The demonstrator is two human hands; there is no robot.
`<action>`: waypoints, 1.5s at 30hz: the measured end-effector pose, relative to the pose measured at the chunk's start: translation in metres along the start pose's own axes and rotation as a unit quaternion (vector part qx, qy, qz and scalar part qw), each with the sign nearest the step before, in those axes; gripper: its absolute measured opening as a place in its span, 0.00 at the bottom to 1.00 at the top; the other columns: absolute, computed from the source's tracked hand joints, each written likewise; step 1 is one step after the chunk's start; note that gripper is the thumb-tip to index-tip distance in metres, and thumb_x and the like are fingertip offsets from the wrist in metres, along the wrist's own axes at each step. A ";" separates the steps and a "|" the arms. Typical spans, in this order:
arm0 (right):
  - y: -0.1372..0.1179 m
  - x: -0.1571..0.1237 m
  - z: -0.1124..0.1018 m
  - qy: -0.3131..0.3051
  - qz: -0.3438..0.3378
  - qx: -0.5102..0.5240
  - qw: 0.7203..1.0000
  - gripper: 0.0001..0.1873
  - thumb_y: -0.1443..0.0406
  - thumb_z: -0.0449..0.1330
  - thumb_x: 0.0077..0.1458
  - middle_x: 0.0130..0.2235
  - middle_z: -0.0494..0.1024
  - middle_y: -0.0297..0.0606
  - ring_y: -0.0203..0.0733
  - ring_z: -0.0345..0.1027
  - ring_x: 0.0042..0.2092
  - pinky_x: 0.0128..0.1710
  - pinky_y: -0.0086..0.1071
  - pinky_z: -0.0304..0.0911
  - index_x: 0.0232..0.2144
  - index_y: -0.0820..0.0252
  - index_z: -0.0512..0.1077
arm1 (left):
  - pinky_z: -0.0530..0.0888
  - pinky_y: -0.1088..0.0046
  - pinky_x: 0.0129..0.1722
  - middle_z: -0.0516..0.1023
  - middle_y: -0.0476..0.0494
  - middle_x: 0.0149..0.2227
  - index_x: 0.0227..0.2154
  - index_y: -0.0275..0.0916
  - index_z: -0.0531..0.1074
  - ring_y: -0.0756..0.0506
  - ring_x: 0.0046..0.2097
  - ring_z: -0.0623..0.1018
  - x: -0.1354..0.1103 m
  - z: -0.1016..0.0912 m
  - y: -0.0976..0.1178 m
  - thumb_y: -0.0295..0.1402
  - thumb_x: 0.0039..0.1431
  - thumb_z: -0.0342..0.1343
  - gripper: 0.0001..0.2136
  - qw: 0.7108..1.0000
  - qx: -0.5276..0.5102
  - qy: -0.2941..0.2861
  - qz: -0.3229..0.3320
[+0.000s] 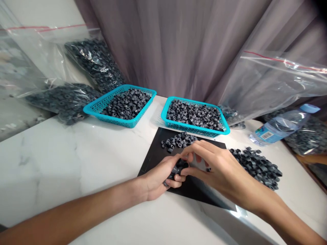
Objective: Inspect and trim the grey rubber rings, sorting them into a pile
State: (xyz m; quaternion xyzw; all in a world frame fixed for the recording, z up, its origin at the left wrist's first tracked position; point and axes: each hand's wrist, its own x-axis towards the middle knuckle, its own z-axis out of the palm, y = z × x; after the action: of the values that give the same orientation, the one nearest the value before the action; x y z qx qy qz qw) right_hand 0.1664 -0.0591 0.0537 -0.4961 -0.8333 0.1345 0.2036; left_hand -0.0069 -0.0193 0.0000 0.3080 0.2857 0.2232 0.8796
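My left hand [158,177] is closed round several small dark grey plastic caps [176,170], some showing between thumb and fingers. Against it, the fingers and thumb of my right hand [217,165] curl together at the caps; what lies between their tips is hidden. Both hands are above a black sheet [153,153] on the white table. Just beyond them, a small heap of the same kind of caps [178,140] lies on the sheet. To the right of my right hand spreads a larger pile of caps [260,168], on the tabletop.
Two blue baskets [114,119] [195,130] of grey pieces stand at the back. Clear zip bags of pieces [97,63] lean at the left, with another bag [270,78] at the right. A water bottle [283,124] lies tilted at the right.
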 end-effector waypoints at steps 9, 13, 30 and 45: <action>0.011 -0.010 -0.019 -0.075 0.018 0.006 0.997 0.26 0.47 0.60 0.60 0.42 0.77 0.34 0.42 0.72 0.39 0.35 0.32 0.63 0.55 0.47 0.64 | 0.44 0.86 0.16 0.61 0.55 0.23 0.34 0.37 0.66 0.60 0.18 0.56 -0.002 0.003 0.002 0.31 0.66 0.48 0.06 0.997 0.002 0.073 -0.033; 0.025 -0.013 -0.017 -0.086 0.031 -0.076 0.993 0.11 0.54 0.53 0.68 0.38 0.77 0.35 0.41 0.71 0.35 0.33 0.34 0.61 0.44 0.52 0.68 | 0.43 0.85 0.16 0.59 0.57 0.23 0.32 0.37 0.64 0.60 0.18 0.55 -0.003 0.001 0.005 0.32 0.64 0.50 0.06 0.997 -0.019 0.063 -0.049; 0.005 0.013 0.085 0.094 -0.015 -0.245 0.965 0.16 0.53 0.62 0.61 0.33 0.77 0.36 0.47 0.74 0.33 0.33 0.39 0.68 0.36 0.60 0.67 | 0.48 0.83 0.14 0.50 0.59 0.23 0.24 0.41 0.54 0.57 0.20 0.44 0.006 -0.007 0.055 0.40 0.56 0.53 0.15 0.972 0.195 0.081 0.104; 0.009 0.028 0.112 0.192 -0.058 -0.184 0.962 0.11 0.61 0.62 0.55 0.32 0.75 0.36 0.44 0.71 0.31 0.31 0.39 0.72 0.35 0.61 0.65 | 0.68 0.71 0.34 0.75 0.43 0.31 0.28 0.36 0.71 0.45 0.36 0.74 0.141 0.236 0.237 0.34 0.57 0.55 0.07 0.534 0.735 0.046 0.416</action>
State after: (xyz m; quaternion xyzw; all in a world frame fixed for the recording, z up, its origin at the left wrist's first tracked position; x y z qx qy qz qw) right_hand 0.1081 -0.0328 -0.0431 -0.4926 -0.8163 -0.1309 0.2720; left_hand 0.1967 0.1314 0.2603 0.9193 0.2292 0.2891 0.1371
